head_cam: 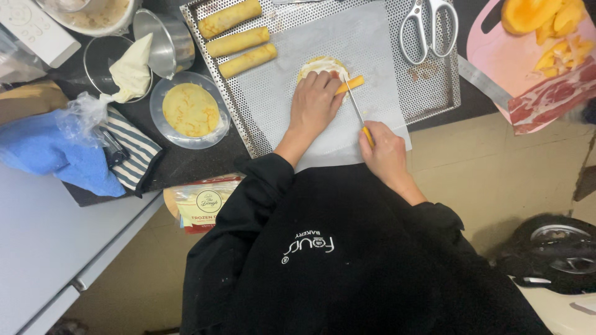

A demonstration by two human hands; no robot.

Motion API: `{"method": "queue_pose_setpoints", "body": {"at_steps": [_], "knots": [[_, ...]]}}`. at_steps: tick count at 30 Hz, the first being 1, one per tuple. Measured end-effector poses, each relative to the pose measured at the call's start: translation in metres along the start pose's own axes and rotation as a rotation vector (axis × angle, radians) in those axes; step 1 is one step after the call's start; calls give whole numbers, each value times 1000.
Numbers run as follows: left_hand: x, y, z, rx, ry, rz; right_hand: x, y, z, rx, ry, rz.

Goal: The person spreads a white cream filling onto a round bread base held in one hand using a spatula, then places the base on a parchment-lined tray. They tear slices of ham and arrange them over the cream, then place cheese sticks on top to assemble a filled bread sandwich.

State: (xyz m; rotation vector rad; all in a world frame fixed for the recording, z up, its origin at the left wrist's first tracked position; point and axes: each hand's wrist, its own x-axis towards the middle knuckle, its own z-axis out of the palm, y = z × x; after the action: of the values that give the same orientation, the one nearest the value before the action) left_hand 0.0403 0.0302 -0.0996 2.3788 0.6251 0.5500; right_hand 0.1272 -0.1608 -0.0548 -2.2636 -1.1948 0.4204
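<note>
Left hand (315, 99) lies flat, fingers together, pressing a round crepe (321, 66) on white paper (347, 43) at the centre of the perforated tray (428, 87). Right hand (385, 149) grips a yellow-handled knife (356, 110), blade touching an orange fruit strip (351, 84) beside the crepe. Three rolled crepes (239, 41) lie near the tray's far left corner.

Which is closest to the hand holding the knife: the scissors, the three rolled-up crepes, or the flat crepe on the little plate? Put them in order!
From the right hand, in the head view:
1. Scissors, on the tray straight beyond the hand.
2. Rolled crepes, at the tray's far left corner.
3. Flat crepe on the plate, off the tray to the left.
The last two are fairly close in distance.
</note>
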Motion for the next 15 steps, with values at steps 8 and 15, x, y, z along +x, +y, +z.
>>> {"method": "queue_pose_setpoints", "body": {"at_steps": [8, 15], "knots": [[1, 1, -2, 2, 7, 4, -10, -6, -13, -41, -43, 32], [2, 1, -3, -2, 3, 1, -5, -13, -18, -41, -50, 73]]}}
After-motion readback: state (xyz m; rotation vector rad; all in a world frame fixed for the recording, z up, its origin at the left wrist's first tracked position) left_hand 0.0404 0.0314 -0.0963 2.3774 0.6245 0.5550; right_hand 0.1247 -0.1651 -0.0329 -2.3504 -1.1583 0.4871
